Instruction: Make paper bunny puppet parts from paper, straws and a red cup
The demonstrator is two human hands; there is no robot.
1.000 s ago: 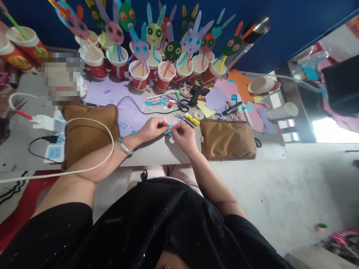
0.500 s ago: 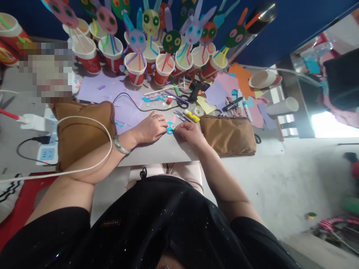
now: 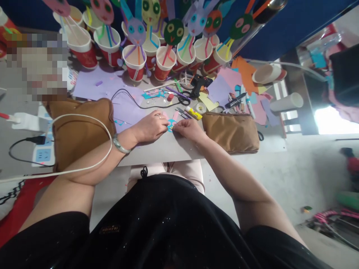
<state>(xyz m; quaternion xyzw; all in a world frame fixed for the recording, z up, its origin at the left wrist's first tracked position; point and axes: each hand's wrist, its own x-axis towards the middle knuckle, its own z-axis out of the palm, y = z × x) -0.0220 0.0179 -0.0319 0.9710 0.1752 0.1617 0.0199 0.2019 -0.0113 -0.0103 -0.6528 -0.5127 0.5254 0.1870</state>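
A small blue paper rabbit face (image 3: 171, 124) with pink ears lies on the table between my hands, near the front edge. My left hand (image 3: 153, 127), a ring on one finger, has its fingers curled and holds the left side of the face. From the right, my right hand (image 3: 189, 129) reaches its pinched thumb and finger onto the face. Whatever sits in that pinch is too small to make out. Just beyond my right hand are a yellow glue stick (image 3: 193, 113) and small scissors (image 3: 183, 113).
Red paper cups (image 3: 165, 65) with straw-legged rabbit figures line the back. Brown pouches flank my hands, left (image 3: 84, 130) and right (image 3: 231, 132). Beyond lie a black glue gun (image 3: 198, 86), purple paper (image 3: 98, 86) and markers (image 3: 249, 106). A white cable (image 3: 110, 130) loops over my left forearm.
The camera view has shifted slightly, so the cups sit higher in the picture. My right fingers have moved a little over the blue face; my left hand stays on it.
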